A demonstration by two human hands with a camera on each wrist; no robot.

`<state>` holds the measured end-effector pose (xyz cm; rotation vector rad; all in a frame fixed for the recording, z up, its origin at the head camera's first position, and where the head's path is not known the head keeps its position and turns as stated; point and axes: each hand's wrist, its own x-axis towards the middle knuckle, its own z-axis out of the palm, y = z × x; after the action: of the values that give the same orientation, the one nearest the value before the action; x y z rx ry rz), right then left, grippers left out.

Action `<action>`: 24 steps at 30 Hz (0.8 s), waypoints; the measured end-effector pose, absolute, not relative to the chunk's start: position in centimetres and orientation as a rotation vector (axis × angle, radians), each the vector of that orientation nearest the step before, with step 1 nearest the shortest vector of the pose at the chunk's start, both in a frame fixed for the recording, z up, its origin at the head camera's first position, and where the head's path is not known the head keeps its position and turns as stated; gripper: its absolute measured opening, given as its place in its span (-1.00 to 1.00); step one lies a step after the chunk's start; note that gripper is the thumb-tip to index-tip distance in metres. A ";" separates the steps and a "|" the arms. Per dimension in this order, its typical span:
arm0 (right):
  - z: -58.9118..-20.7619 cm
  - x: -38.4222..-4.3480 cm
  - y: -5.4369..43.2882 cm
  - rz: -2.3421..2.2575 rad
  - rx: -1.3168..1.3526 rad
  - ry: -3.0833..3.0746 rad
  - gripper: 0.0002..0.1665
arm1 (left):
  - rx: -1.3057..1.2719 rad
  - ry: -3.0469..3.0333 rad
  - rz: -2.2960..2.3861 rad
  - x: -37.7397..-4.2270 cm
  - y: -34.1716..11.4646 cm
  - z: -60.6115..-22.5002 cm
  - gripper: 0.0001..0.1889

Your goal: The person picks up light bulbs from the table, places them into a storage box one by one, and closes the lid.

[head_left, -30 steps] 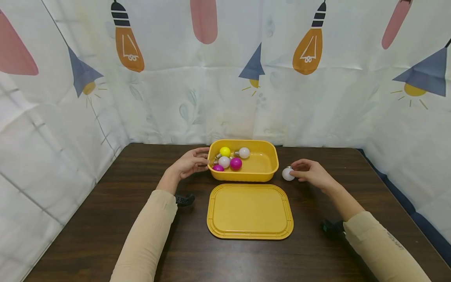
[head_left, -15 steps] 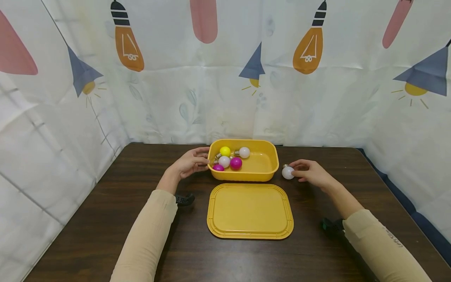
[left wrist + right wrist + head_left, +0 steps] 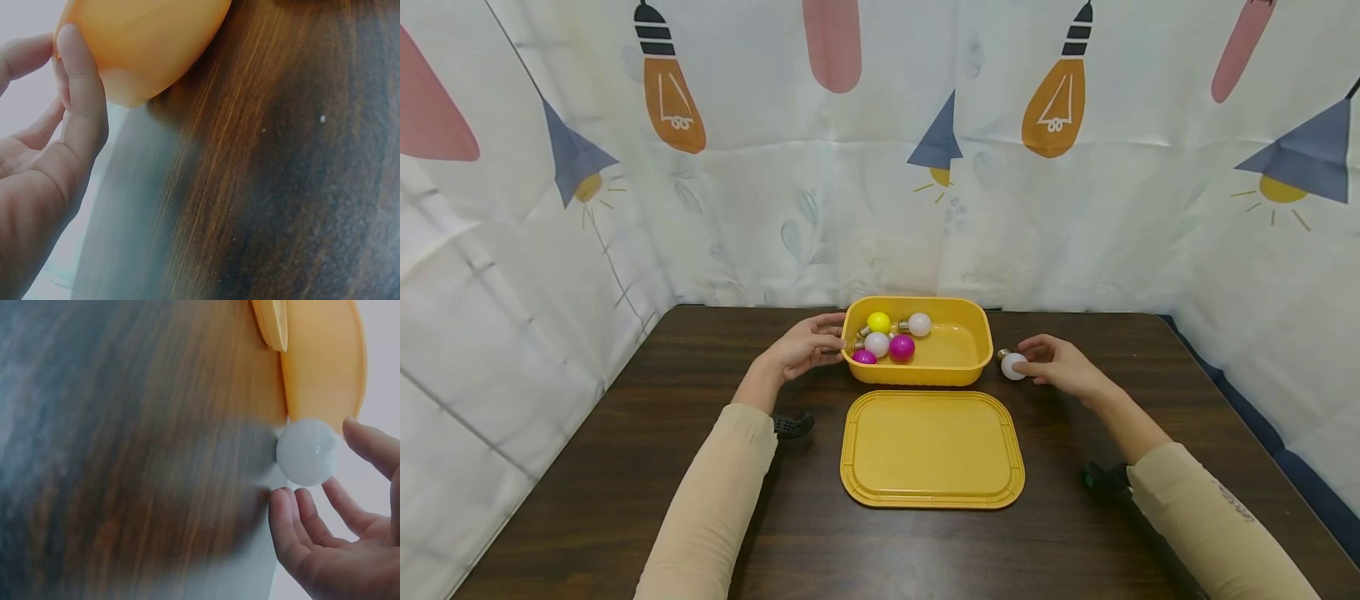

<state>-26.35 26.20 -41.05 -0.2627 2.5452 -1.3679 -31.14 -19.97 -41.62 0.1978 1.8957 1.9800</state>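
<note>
Just right of the yellow tub (image 3: 958,374), a white light bulb (image 3: 1014,367) is between the thumb and fingers of my right hand (image 3: 1062,367), its metal screw base pointing left. The right wrist view has the bulb's round white globe (image 3: 306,452) facing the camera, fingertips close around it. My left hand (image 3: 805,346) touches the tub's left end with extended fingers. In the left wrist view the thumb (image 3: 78,75) lies against the outer wall. Inside the tub's left half lie several bulbs: white (image 3: 920,324), magenta (image 3: 902,348) and yellow (image 3: 878,322).
A flat yellow lid (image 3: 932,450) lies in front of the tub on the dark wooden table (image 3: 700,533). Behind the table hangs a white curtain (image 3: 880,208) printed with lamps and bulbs. A black strap (image 3: 793,426) shows at the left wrist.
The white bulb at my right hand has turned, its screw base swinging from up to the left. My left hand and the tub have stayed in place.
</note>
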 end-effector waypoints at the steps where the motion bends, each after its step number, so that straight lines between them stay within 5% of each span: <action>1: -41.0 -26.4 26.1 -1.368 -0.267 2.548 -0.26 | 0.197 1.896 1.980 -31.1 -20.0 -41.6 -0.32; 24: -41.4 -26.7 25.4 -1.368 -0.318 2.579 -0.39 | 0.191 1.905 1.983 -31.1 -19.9 -41.6 -0.33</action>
<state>-26.73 25.44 -41.39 -0.3180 2.5794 -1.3684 -31.12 -19.90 -41.61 0.1915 1.9055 1.9829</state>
